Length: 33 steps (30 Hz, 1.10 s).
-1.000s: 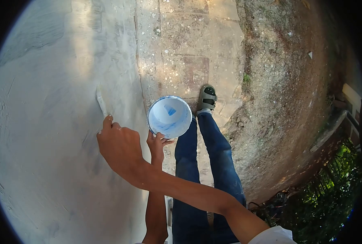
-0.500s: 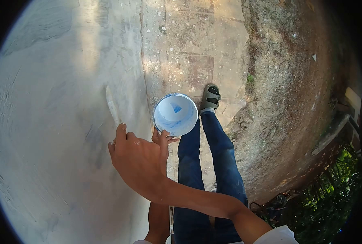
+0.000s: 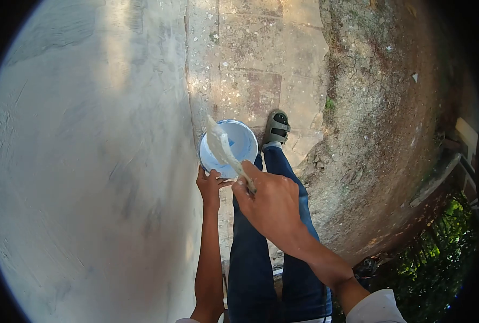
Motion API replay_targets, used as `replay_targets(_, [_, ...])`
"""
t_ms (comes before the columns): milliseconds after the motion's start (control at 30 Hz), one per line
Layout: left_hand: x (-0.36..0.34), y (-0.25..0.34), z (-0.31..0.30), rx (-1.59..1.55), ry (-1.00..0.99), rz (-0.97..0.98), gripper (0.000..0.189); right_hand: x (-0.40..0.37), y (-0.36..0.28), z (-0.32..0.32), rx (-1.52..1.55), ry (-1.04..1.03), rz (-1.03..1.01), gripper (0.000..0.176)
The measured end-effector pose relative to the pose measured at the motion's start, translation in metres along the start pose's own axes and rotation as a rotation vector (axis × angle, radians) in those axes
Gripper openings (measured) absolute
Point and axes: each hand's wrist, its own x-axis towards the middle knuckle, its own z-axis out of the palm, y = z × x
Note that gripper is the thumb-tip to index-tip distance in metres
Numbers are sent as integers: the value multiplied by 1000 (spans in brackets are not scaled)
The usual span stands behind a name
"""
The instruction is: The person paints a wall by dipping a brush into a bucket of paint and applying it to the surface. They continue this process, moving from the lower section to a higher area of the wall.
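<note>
My left hand grips the near left side of a white bucket, fingers at its rim. Blue smears mark the inside of the bucket, and a small blue patch shows at its bottom. A putty knife is clasped in my right hand, its handle in the closed fingers. The blade, coated with off-white paste, points up and left and overlaps the bucket's mouth in this view. Left of both hands stretches a grey-white plastered wall with darker damp-looking patches.
A stained paved strip runs along the wall's foot. Beyond it lies rough bare ground. My sandaled foot stands on the paving past the bucket. Boards and green foliage are at the right.
My right hand has swung right with the putty knife, from in front of the wall to over the bucket. The blade has turned its broad face into view. The bucket has shifted slightly left.
</note>
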Motion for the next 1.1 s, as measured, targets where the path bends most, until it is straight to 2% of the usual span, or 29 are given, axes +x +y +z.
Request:
replay_targets(67, [-2,8,4,7,36,-70,47,-4,29,3,-88,-10,5,20])
replay_targets(200, [-2,7,11,45,11,7,47,7,95,69,-253,-19,-32,22])
replay_targets(233, [0,4,10,58,0,-5,56,15,105,85,-252,-16,-33,22])
replay_targets(267, [1,2,9,74,-11,-17,66,24,112,101,-293,16,-64,26])
replay_targets(400, [-7,3,17,178,-50,-9,68,55,122,148,-367,9,-137,37])
replay_targets(433, [-8,2,21,228,-23,56,68,57,118,151,-337,-22,-158,28])
replay_targets(500, [-8,3,24,246,-20,138,69,62,115,146,-276,-67,-148,26])
replay_targets(600, [-9,12,22,180,-82,52,70,70,115,126,-157,-129,-154,24])
replay_targets(667, [-5,15,18,186,-103,76,70,69,117,112,-93,-152,-178,24])
replay_targets(733, [-1,19,16,191,-125,96,70,64,120,97,100,-86,-132,28])
replay_targets(800, [2,21,15,167,-137,124,70,59,126,80,104,-162,-93,33])
replay_targets(833, [3,22,15,163,-138,124,70,53,129,74,247,-135,-60,35])
replay_targets(900, [8,21,14,104,-107,91,57,46,140,64,428,-152,39,34])
replay_targets(933, [9,20,13,100,-106,93,57,42,141,56,424,-153,36,34])
replay_targets(1000, [12,18,11,18,-68,24,52,33,137,39,673,-182,137,30])
replay_targets(1100, [10,12,8,-30,-31,13,49,31,122,19,772,-176,144,29])
